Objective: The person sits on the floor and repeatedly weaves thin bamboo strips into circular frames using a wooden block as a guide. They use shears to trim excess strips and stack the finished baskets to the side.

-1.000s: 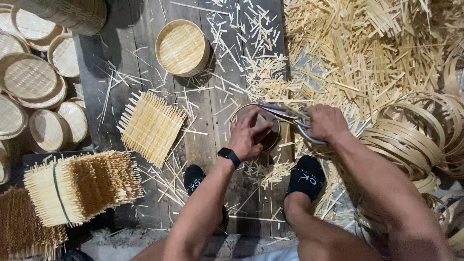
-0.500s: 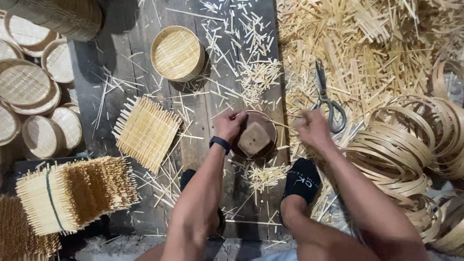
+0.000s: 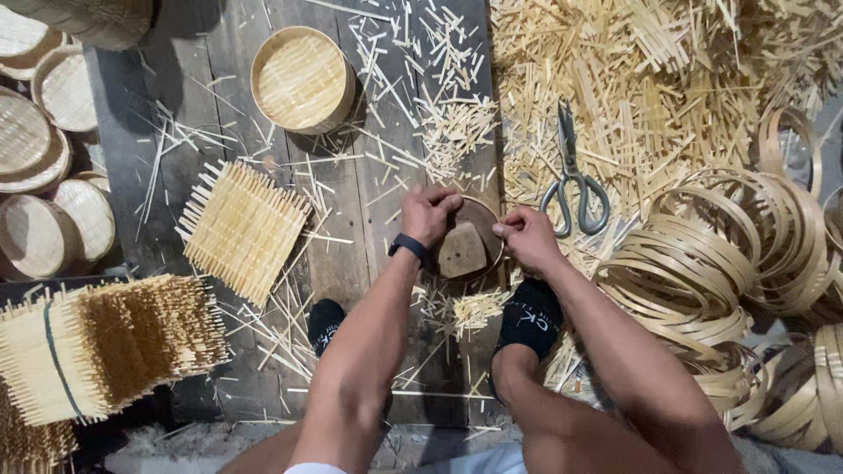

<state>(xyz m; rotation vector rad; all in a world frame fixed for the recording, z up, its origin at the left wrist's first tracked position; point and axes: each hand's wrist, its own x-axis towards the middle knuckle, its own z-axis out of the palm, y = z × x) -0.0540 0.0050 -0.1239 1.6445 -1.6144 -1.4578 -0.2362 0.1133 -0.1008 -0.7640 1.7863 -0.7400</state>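
Both arms reach forward over the wooden floor (image 3: 228, 79). The left hand (image 3: 428, 213) curls its fingers over the far left rim of a small round bamboo ring (image 3: 479, 230). The right hand (image 3: 527, 235) pinches its right rim. Scissors (image 3: 572, 180) lie just right.

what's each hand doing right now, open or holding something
Left hand: fingers curled shut on the rim of the round bamboo ring.
Right hand: pinched shut on the same ring's opposite rim.
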